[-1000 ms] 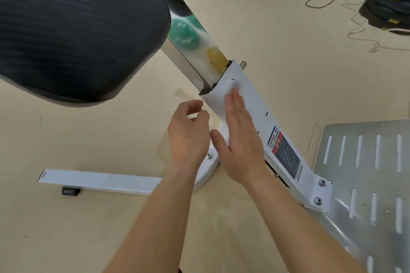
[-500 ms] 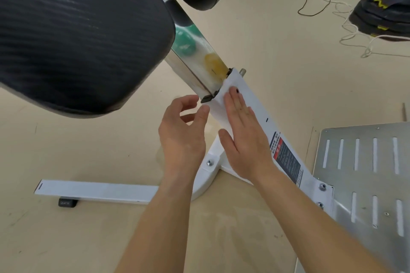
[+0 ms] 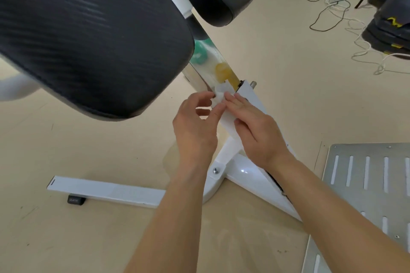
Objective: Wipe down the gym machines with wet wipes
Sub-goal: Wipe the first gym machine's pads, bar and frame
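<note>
Two bare hands work a white wet wipe (image 3: 222,92) at the joint of a gym machine's slanted post.

The wipe lies where the mirror-like chrome inner tube (image 3: 205,73) enters the white painted metal sleeve (image 3: 249,95), below the large black ribbed pad (image 3: 88,35). The right hand (image 3: 259,133) lies flat along the sleeve, its fingers straight and their tips pressing the wipe's lower edge. The left hand (image 3: 195,126) is curled, with forefinger and thumb bent toward the wipe's crumpled left corner; whether they actually pinch it cannot be told. A white base bar (image 3: 106,190) rests on the beige floor (image 3: 277,55), and a grey slotted metal plate (image 3: 366,201) sits at the right.
</note>
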A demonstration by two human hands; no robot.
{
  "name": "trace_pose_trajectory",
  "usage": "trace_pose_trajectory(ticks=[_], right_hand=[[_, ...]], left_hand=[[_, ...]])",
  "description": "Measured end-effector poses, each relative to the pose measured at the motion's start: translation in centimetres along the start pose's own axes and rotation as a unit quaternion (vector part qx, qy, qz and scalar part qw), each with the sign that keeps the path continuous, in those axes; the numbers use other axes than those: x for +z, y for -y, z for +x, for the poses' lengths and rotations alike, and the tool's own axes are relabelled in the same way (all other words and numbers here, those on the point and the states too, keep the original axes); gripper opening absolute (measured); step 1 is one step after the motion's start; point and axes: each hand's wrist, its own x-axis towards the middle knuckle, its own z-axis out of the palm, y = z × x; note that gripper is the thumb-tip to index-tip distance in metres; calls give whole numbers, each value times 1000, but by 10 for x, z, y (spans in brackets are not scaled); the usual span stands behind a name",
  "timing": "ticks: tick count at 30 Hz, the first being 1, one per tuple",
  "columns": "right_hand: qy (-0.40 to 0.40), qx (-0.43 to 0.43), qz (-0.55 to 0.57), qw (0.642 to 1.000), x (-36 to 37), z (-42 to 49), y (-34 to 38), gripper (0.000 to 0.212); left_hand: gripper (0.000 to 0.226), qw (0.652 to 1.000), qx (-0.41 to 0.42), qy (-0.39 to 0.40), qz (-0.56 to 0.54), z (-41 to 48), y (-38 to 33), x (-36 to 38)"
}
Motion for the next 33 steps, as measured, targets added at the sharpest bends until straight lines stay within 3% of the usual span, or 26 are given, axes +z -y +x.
trace_pose_trajectory(ticks=[6,11,17,24,27,33], right_hand=[[-54,60,62,995,-17,26,20,50],[-113,111,98,982,-9,33,27,27],[-159,3,-45,986,-1,54,34,15],[-117,-35,-61,991,5,30,18,34],[-75,-19,-35,996,3,21,17,47],[18,-28,-98,995,3,20,1,54]], left_hand=[[9,1000,5,-14,-16,12,-11,8],[11,996,-29,-82,-26,6,-7,6],[11,979,-47,-189,-68,11,1,7],[15,987,-33,-155,-35,8,7,19],[17,987,-53,-139,-55,6,5,18],[18,985,-81,-129,-85,13,4,15]])
